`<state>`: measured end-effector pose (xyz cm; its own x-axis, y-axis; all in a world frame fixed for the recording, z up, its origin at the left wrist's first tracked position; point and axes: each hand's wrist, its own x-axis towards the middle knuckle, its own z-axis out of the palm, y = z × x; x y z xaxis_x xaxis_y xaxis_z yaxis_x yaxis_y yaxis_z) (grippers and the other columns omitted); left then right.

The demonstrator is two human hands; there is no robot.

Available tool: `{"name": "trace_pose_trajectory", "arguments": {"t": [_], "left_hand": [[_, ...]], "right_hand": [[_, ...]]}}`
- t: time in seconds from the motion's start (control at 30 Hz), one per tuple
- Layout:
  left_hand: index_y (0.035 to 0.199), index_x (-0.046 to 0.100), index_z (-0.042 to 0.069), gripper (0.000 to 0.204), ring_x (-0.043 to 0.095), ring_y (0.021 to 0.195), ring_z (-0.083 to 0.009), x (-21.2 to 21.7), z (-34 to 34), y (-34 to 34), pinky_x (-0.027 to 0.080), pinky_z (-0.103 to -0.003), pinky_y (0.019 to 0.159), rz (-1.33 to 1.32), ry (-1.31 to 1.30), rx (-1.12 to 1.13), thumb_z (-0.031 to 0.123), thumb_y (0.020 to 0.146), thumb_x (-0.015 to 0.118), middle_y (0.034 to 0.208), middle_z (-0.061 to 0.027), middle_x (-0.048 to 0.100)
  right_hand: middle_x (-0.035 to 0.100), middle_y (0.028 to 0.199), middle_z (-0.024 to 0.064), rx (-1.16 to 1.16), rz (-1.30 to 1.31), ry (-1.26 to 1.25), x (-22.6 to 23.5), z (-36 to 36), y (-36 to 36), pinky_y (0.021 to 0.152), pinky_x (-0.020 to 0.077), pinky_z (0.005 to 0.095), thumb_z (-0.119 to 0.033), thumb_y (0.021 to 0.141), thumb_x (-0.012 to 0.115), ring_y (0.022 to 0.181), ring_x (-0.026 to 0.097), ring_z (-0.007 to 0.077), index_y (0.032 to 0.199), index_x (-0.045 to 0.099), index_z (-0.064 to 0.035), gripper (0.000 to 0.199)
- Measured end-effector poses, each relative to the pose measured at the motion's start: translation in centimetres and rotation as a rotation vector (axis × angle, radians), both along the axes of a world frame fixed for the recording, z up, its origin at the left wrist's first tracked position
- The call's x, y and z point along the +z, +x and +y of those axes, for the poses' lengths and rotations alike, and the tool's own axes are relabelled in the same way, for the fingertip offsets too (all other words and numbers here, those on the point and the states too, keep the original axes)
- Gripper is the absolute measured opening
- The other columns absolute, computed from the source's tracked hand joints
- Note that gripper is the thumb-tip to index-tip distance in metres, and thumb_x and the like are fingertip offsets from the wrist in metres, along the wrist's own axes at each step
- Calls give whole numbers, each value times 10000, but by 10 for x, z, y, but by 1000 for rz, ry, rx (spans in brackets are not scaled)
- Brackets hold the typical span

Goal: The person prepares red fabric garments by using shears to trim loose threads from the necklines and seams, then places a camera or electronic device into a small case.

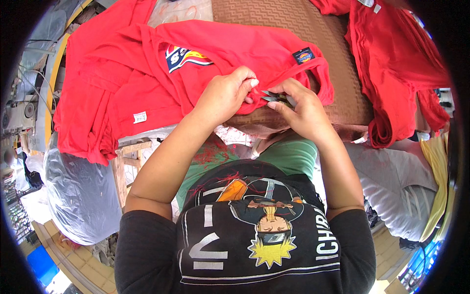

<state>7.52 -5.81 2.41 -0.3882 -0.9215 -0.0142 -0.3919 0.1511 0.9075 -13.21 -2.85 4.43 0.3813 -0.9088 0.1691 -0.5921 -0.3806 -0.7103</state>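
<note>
A red T-shirt (254, 44) with a printed chest design (188, 57) and a dark neck label (303, 56) lies across the surface before me. My left hand (226, 95) is closed in a pinch on the red cloth near the shirt's front edge. In my right hand (304, 108) I grip small thread snips (271, 97). Their blades are parted and point left, close to the pinched cloth. Fingers hide most of the snips' handles. A small white sticker (140, 117) sits on the red fabric to the left.
A brown patterned cloth (274, 14) covers the work surface. More red garments (391, 63) hang over its right side. Red thread scraps (213, 154) lie on my green-clad lap. A clear plastic-wrapped bundle (81, 196) stands at left, and pale and yellow fabric (401, 181) at right.
</note>
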Motion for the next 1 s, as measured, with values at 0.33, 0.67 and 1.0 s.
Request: {"name": "trace_pose_trajectory", "arguments": {"t": [0.33, 0.67, 1.0], "left_hand": [[1009, 539, 10, 147, 683, 708, -171, 0, -6, -1, 539, -290, 619, -41, -10, -5, 150, 966, 531, 798, -102, 649], [996, 526, -8, 128, 693, 724, -200, 5, -7, -2, 537, -302, 622, -174, -145, 9, 115, 969, 506, 810, -135, 658], [1070, 604, 16, 220, 693, 777, -201, -7, -6, 6, 537, -308, 664, -4, -77, -98, 133, 886, 635, 882, -154, 694]], "right_hand": [[613, 914, 136, 31, 75, -50, 6, -12, 4, 719, 496, 410, -127, 780, 686, 860, 624, 331, 932, 602, -31, 200], [624, 888, 149, -103, -70, -13, -11, -15, 28, 699, 503, 396, -140, 724, 733, 797, 632, 323, 937, 632, -27, 262], [623, 765, 186, -222, -185, 172, -16, -13, 31, 647, 486, 400, -129, 834, 668, 758, 638, 355, 917, 614, -12, 153]]}}
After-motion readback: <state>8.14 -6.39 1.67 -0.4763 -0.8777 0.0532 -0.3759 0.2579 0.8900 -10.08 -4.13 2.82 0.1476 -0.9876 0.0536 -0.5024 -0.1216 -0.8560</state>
